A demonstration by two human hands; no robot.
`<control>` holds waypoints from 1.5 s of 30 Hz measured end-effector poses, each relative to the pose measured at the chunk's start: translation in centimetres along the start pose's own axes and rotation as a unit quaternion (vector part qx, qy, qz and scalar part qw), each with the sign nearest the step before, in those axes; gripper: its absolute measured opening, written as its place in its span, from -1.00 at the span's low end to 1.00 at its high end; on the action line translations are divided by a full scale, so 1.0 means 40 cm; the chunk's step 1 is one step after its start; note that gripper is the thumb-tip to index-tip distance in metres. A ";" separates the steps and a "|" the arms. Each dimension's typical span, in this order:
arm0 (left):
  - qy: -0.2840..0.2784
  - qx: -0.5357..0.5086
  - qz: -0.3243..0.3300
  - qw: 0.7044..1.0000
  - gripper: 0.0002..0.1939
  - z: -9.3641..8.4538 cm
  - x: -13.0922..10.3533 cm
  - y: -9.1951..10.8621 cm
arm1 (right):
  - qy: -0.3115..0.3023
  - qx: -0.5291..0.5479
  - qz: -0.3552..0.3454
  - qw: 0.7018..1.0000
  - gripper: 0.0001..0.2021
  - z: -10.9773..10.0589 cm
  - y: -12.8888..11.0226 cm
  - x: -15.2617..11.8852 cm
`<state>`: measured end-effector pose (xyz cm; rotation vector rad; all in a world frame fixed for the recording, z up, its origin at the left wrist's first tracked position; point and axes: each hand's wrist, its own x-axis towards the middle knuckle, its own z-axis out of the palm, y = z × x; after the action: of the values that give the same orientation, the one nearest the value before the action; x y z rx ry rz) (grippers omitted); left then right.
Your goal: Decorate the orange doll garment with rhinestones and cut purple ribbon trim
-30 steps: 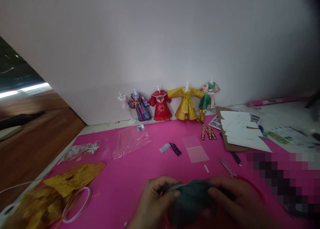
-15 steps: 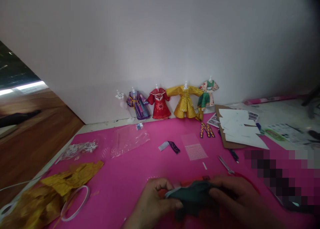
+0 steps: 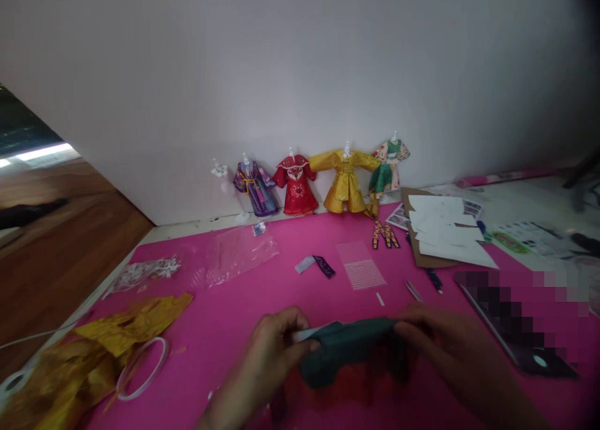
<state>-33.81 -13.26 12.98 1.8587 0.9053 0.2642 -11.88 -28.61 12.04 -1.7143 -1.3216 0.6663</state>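
A dark green fabric piece (image 3: 347, 349) is stretched between my two hands, its upper edge pale at the left end. My left hand (image 3: 276, 349) pinches that left end between thumb and fingers. At the opposite end, the fingers of my right hand (image 3: 435, 336) are closed on the cloth. Beneath it, red fabric (image 3: 337, 389) shows, blurred and partly hidden. A pair of scissors (image 3: 414, 290) lies just beyond my right hand, mostly covered by it.
Small dressed doll forms, including a red one (image 3: 299, 186) and a yellow one (image 3: 345, 180), stand along the wall. Yellow fabric (image 3: 135, 324) and a white ring (image 3: 143, 367) lie left. White papers (image 3: 443, 227) and a dark device (image 3: 529, 355) are at right.
The green fabric has been pulled out straighter and flatter. My left hand has moved left and up, and my right hand has risen, covering more of the scissors. The view has shifted slightly.
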 end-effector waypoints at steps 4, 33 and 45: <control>0.005 0.020 0.057 0.998 -0.82 -0.011 -0.001 0.002 | 0.031 -0.070 -0.022 0.997 -0.68 0.000 0.004 0.004; 0.002 0.124 0.002 0.992 -0.93 -0.134 -0.128 0.006 | 0.035 -0.181 -0.103 0.977 -0.88 -0.036 0.027 -0.039; -0.078 0.043 -0.045 0.995 -0.77 -0.181 -0.203 -0.034 | -0.072 0.068 0.070 0.993 -0.87 -0.071 0.042 -0.080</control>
<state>-44.06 -13.54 16.89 1.8830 0.9015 0.0236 -9.70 -32.64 11.76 -1.6846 -1.2299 0.9539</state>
